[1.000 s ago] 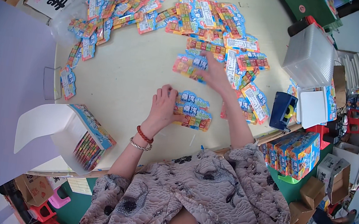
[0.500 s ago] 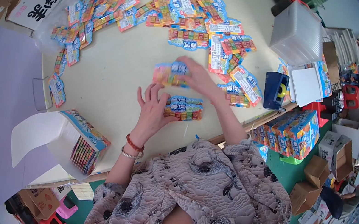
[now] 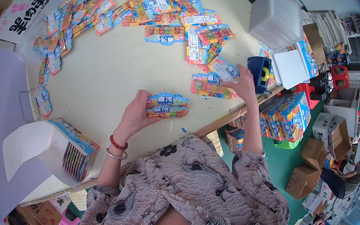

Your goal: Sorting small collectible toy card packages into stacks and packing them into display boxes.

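Observation:
My left hand [image 3: 134, 114] is closed on a small stack of colourful candy packets [image 3: 168, 106] near the front of the table, thumb along the lower edge and fingers at the left end. My right hand [image 3: 244, 88] is off to the right, its thumb and fingers pinching a blue-topped candy packet [image 3: 224, 69]. Just below that lies another candy packet [image 3: 205, 86], partly under the thumb; whether it is gripped too I cannot tell. Beyond my hands, a loose heap of similar packets [image 3: 166, 33] spreads over the table, some face down.
An open display box [image 3: 81, 137] with a white flap and upright packets stands at the left front. Right of the heap are a blue tape dispenser [image 3: 256, 73], clear plastic trays [image 3: 275, 19] and a white lid [image 3: 291, 68]. Filled boxes [image 3: 288, 117] stand beyond the table edge.
My right hand has swung from beside the left hand to the packets at the right. My left fingers, spread before, now close around the stack. The whole view has shifted slightly.

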Available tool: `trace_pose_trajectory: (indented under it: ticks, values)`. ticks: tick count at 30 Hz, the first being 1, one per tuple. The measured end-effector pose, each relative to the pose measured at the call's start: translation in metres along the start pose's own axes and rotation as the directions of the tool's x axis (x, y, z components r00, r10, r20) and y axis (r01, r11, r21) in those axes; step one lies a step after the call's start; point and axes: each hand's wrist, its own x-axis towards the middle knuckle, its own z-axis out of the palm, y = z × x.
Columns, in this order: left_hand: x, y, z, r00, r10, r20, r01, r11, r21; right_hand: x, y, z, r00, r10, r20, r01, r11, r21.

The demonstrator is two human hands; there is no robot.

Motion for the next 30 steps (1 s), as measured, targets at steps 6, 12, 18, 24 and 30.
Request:
trace_pose_trajectory:
  ticks: [6, 12, 18, 24, 30]
  values:
    - [-0.002, 0.008, 0.001, 0.999, 0.033, 0.042, -0.03, 0.998, -0.063, -0.004, -0.026, -0.041, 0.978, 0.024, 0.208, -0.121, 0.877, 0.464]
    - [-0.015, 0.013, -0.004, 0.995, 0.091, 0.039, -0.091, 0.996, -0.001, -0.029, -0.038, -0.048, 0.895, -0.403, 0.194, 0.333, 0.89, 0.311]
    - [-0.025, 0.014, 0.003, 0.982, 0.185, -0.037, -0.178, 0.973, 0.146, -0.027, -0.021, -0.01, 0.961, -0.263, 0.086, 0.176, 0.821, 0.543]
    - [-0.035, 0.013, 0.002, 0.988, 0.154, -0.024, -0.151, 0.984, 0.097, -0.048, -0.049, -0.007, 0.925, 0.259, 0.279, -0.342, 0.885, 0.314]
    - [-0.039, 0.004, 0.002, 0.995, 0.092, -0.023, -0.095, 0.981, -0.169, -0.045, -0.084, -0.01, 0.862, 0.232, 0.451, -0.241, 0.97, -0.039]
